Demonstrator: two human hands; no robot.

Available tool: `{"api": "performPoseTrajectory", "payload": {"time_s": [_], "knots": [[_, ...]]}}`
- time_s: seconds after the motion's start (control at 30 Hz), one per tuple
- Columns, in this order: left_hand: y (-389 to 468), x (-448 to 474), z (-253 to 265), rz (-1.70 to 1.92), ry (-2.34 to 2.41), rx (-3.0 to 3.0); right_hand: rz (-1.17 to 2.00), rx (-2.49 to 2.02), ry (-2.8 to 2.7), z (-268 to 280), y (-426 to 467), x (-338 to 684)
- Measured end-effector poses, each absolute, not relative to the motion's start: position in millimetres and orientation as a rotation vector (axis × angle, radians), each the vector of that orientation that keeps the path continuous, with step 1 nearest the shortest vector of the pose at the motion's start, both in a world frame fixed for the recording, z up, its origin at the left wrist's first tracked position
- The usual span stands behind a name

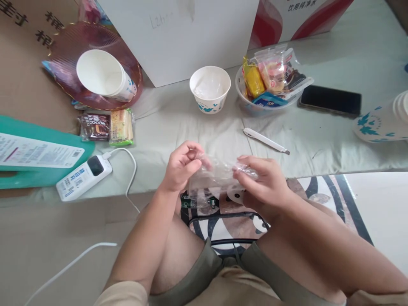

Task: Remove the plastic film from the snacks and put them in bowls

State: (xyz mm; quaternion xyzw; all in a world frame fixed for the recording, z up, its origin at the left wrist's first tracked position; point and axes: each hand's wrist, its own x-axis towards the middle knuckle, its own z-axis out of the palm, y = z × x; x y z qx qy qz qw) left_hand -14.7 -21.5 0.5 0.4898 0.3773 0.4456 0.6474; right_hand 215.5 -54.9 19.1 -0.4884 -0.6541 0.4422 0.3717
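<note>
Between my hands a thin, clear plastic bag [213,175] is stretched over the table's front edge, crumpled and partly see-through. My left hand [182,166] pinches its left side between thumb and fingers. On the other side my right hand [264,180] grips a bunched part of the plastic. Beyond them a white paper bowl [210,106] with blue leaf prints stands upright with some clear plastic inside. A white utility knife [266,141] lies on the cloth just past my right hand.
A clear bowl [240,91] of wrapped snacks and a black phone [331,100] lie at the right, near stacked paper cups [379,121]. Leftward are more cups [102,74] on a brown tray [138,85], snack packets [106,126] and a white power bank [84,177] with cable. Boxes [188,38] stand behind.
</note>
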Motion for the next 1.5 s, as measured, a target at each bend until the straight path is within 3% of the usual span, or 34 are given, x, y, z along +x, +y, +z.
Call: {"api": "performPoseTrajectory", "payload": {"time_s": [0.17, 0.37, 0.5, 0.77, 1.03, 1.23, 1.4, 1.5], "knots": [[-17, -5, 0, 0.691, 0.833, 0.953, 1.506, -1.345, -1.19, 22, -49, 220], [-4, 8, -10, 0.911, 1.093, 0.771, 1.574, -1.209, -0.761, -2, -32, 224], [0, 9, -15, 0.88, 0.924, 0.756, 1.71, -1.291, -0.949, -5, -30, 221], [-1, 1, -14, 0.641, 1.011, 0.933, 1.5, -1.43, -1.207, -3, -29, 226], [13, -7, -12, 0.906, 0.946, 0.847, 1.461, -1.148, -1.256, -11, -28, 240], [13, -7, -11, 0.843, 0.969, 1.163, 1.053, -1.275, -1.208, -18, -19, 246], [8, -3, -20, 0.712, 0.916, 1.341, 1.346, -1.295, -1.558, -1, -21, 238], [10, 1, -32, 0.914, 1.036, 1.473, 1.396, -1.511, -1.787, 10, -25, 231]]}}
